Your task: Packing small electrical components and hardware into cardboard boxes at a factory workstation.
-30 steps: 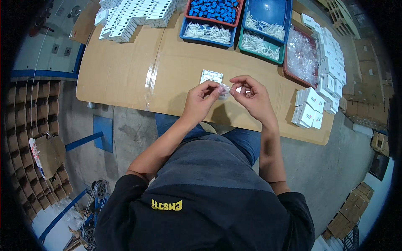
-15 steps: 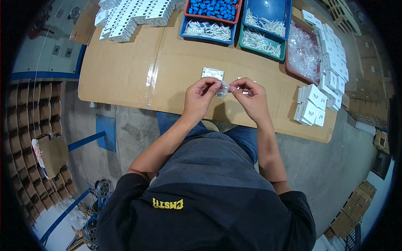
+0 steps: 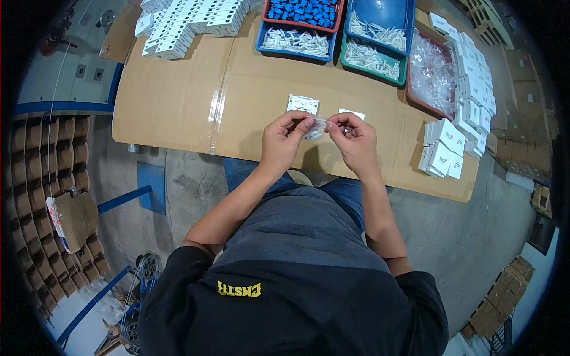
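- The small clear bag (image 3: 315, 128) is held up between the hands, over the counter (image 3: 169, 98) and towards its near edge.
- The left hand (image 3: 281, 140) pinches the bag's left side between thumb and fingers; the right hand (image 3: 357, 144) appears to pinch its right side with the fingertips.
- Thin film like this should be very light, limp and rather slippery, likely to crease or slide under a loose pinch.
- Its contents look like small pale pieces, too blurred to identify; they probably shift and sag towards the bottom.
- The best hold seems to be opposite upper corners, fingertips only, with little pull, since the film could tear.
- Beyond the bag, towards the counter's far edge, lies a white plate (image 3: 303, 103).
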A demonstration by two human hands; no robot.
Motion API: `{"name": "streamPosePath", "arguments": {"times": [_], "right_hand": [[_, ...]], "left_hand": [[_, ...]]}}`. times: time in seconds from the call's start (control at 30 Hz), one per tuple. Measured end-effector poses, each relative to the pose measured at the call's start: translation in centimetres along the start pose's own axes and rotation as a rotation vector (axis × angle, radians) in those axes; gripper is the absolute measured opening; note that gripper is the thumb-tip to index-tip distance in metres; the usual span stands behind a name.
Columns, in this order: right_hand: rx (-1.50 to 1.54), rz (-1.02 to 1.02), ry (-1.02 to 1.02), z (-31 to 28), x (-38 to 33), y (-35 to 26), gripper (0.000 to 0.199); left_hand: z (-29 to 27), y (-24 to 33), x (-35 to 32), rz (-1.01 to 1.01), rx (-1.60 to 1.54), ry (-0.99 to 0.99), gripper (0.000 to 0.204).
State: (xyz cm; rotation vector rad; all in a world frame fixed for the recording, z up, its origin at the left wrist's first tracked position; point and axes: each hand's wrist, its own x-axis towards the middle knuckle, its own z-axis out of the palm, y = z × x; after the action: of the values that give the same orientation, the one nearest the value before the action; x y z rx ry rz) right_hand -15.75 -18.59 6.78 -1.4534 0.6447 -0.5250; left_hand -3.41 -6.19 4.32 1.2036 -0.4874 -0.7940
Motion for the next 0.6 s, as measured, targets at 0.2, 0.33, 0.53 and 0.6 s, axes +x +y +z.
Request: {"name": "streamPosePath", "arguments": {"times": [0.2, 0.33, 0.53, 0.6], "right_hand": [[-0.030, 0.024, -0.028, -0.10, 0.09, -0.22, 0.009], [-0.084, 0.044, -0.040, -0.02, 0.07, -0.30, 0.010], [-0.042, 0.008, -0.027, -0.13, 0.16, 0.44, 0.009], [-0.047, -0.011, -0.022, -0.17, 0.20, 0.50, 0.009]], "left_hand": [[-0.09, -0.31, -0.07, 0.016, -0.008, 0.002, 0.017], [-0.11, -0.25, -0.15, 0.011, 0.017, -0.009, 0.017], [-0.03, -0.16, -0.14, -0.009, 0.015, -0.011, 0.017], [0.02, -0.13, -0.13, -0.010, 0.015, -0.015, 0.017]]}}
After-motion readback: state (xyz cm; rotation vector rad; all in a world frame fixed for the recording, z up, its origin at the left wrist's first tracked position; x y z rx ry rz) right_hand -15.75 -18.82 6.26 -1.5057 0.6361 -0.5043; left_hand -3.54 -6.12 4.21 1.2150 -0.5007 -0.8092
